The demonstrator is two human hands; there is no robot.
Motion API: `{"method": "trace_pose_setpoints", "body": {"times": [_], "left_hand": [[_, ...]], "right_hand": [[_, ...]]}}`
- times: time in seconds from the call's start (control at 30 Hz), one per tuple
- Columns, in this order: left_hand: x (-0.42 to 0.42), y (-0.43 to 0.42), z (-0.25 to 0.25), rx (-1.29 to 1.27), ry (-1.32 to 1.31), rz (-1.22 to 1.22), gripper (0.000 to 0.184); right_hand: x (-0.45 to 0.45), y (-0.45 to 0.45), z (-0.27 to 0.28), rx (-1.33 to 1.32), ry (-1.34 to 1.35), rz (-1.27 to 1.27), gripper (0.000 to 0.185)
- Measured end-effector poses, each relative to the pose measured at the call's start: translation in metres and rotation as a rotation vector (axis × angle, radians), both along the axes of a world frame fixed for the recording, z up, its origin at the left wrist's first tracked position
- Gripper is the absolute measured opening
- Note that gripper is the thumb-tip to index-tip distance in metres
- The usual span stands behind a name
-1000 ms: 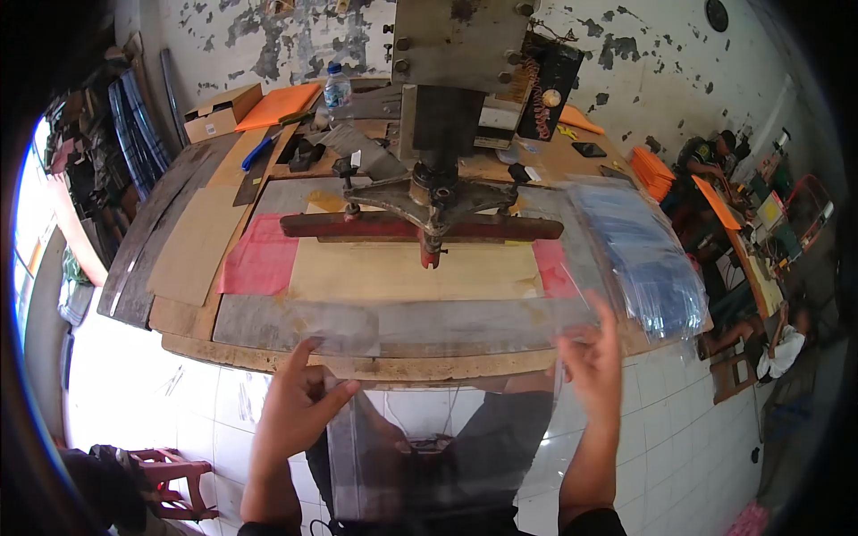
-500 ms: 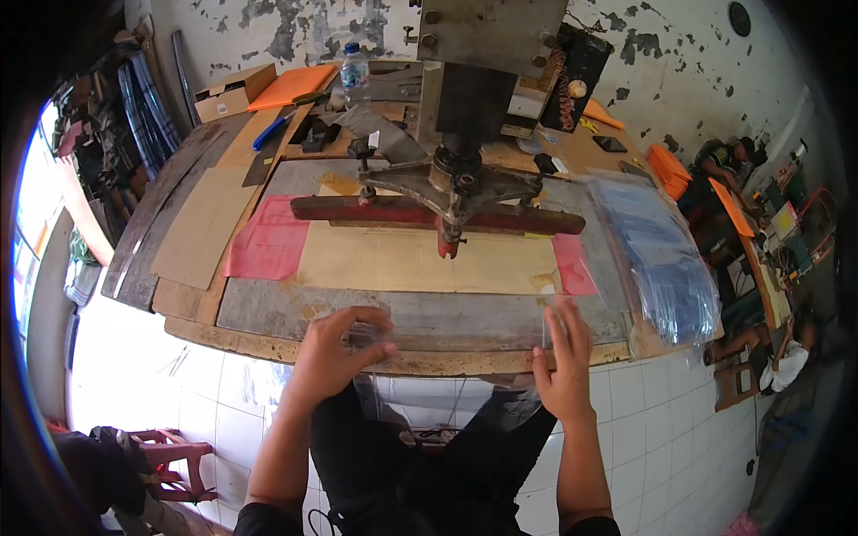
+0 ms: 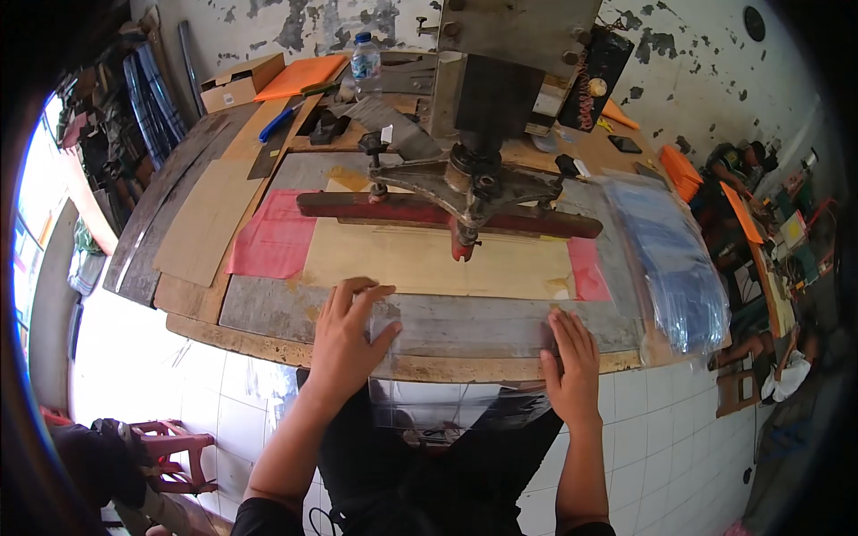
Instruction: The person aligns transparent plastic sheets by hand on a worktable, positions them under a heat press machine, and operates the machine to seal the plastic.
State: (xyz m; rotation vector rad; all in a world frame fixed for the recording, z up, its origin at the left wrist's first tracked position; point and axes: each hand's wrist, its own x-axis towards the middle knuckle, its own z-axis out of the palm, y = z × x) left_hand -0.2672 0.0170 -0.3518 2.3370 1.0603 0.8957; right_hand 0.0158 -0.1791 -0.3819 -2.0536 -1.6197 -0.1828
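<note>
A clear plastic sheet [image 3: 469, 332] lies over the worktable's front edge, with its near part hanging above my lap. At its left side is my left hand [image 3: 344, 344], fingers spread and raised, thumb beside the sheet's edge. My right hand [image 3: 572, 362] rests along the sheet's right side with its fingers stretched out. Beyond the hands lies a cream board [image 3: 429, 259] over pink sheeting [image 3: 273, 237]. Above it hangs the heat-press-like machine's red bar [image 3: 536, 223], apart from my hands.
A stack of clear plastic pieces [image 3: 684, 277] lies at the table's right. The press column [image 3: 500, 98] stands at the back centre. A water bottle [image 3: 365, 67], cardboard box [image 3: 239, 85] and blue cutter [image 3: 277, 123] are behind. Another person [image 3: 737, 165] sits far right.
My left hand has shifted slightly right and its fingers have opened wider. My right hand stays at the sheet's right side, fingers a little lower. The view has shifted slightly.
</note>
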Motion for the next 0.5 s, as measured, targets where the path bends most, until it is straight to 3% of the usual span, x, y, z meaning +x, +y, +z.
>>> {"method": "trace_pose_setpoints", "body": {"times": [0.03,0.13,0.23,0.5], "left_hand": [[0.004,-0.004,0.0,0.18,0.065,0.018,0.045],[0.009,-0.029,-0.009,0.208,0.185,-0.205,0.049],[0.023,-0.061,-0.014,0.216,0.335,-0.194,0.053],[0.026,-0.07,-0.043,0.114,0.35,-0.17,0.064]], "right_hand": [[0.003,0.0,-0.002,-0.002,-0.02,-0.02,0.046],[0.004,0.0,-0.005,-0.01,-0.05,-0.049,0.044],[0.002,-0.001,-0.007,-0.026,-0.067,-0.06,0.043],[0.003,-0.001,-0.006,-0.101,-0.077,-0.083,0.045]]}}
